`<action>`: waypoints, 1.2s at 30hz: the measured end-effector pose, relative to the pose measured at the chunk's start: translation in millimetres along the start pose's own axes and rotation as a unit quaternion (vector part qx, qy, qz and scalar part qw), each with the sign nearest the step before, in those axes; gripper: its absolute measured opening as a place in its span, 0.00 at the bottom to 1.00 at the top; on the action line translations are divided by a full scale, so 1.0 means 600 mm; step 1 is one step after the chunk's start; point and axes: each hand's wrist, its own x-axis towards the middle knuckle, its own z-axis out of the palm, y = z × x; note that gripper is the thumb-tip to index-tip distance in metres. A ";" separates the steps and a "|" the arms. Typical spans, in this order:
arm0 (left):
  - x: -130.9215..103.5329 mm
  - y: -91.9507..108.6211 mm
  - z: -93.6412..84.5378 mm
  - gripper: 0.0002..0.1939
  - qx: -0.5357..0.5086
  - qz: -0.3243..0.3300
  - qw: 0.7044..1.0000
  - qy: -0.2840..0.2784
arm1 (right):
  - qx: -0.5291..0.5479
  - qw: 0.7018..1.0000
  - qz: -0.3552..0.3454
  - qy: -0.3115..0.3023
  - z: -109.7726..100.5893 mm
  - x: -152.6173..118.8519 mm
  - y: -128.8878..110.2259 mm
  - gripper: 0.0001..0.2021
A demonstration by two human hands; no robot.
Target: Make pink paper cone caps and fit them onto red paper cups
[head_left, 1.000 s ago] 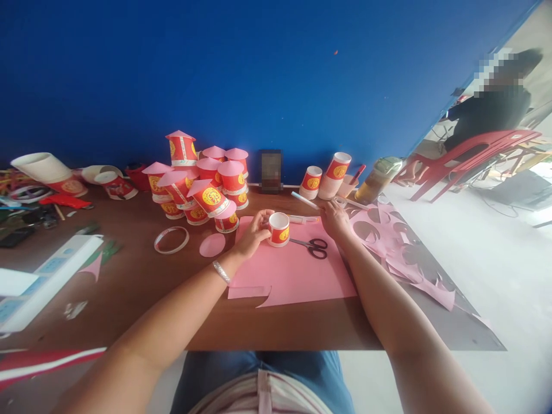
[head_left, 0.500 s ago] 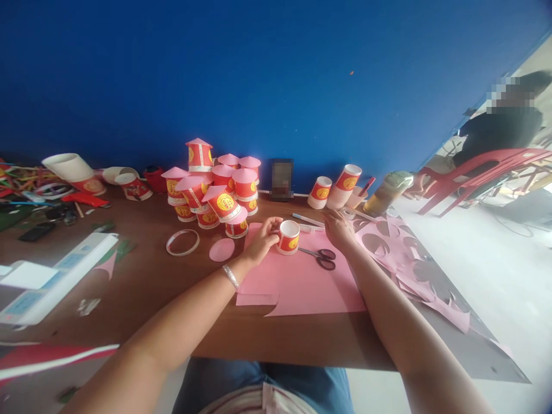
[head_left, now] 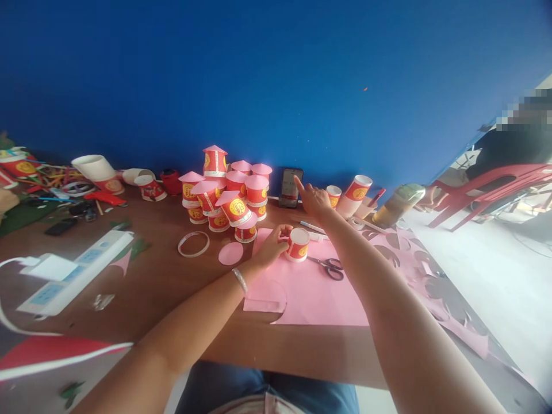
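My left hand [head_left: 276,244] has its thumb and fingers curled against the left side of a red-and-yellow paper cup [head_left: 297,247]. The cup stands on a pink paper sheet [head_left: 319,299], its pale round end up. Over the far side of the table, my right hand [head_left: 316,200] stretches its index finger to the screen of a smartphone [head_left: 291,187] propped against the wall. That hand holds nothing. Black-handled scissors [head_left: 333,269] lie just right of the cup. Beyond them are a white pen-like stick [head_left: 311,227] and a small white item, partly behind my right arm.
Several red cups with pink cone tops [head_left: 224,195] are stacked at the back. A tape ring [head_left: 194,244] and a pink disc [head_left: 230,253] lie left of the sheet. Pink scraps [head_left: 418,264] cover the right side. A power strip [head_left: 77,273] lies left; a jar [head_left: 397,205] stands back right.
My right hand has moved from the table by the tape roll up and left to the phone, index finger out. The phone screen is now lit with text. My left hand stays at the cup.
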 end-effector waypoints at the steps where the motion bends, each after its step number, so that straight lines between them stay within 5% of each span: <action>1: -0.001 0.003 0.001 0.21 -0.004 -0.009 1.000 -0.003 | -0.002 1.000 0.004 -0.004 0.001 0.005 -0.002 0.39; 11: -0.004 0.016 0.001 0.22 -0.015 -0.039 0.999 -0.008 | -0.021 1.000 0.000 -0.022 0.002 -0.008 0.003 0.37; 16: -0.002 0.010 0.003 0.21 -0.025 -0.032 0.999 0.020 | 0.012 0.999 0.031 0.003 0.002 -0.080 0.023 0.30; 25: 0.004 0.001 -0.004 0.20 0.032 0.018 0.999 0.036 | 0.142 0.985 0.087 -0.038 0.050 -0.205 0.108 0.15; 36: 0.009 -0.006 -0.004 0.20 0.025 0.016 0.998 0.049 | 0.190 0.975 0.108 -0.049 0.079 -0.199 0.120 0.08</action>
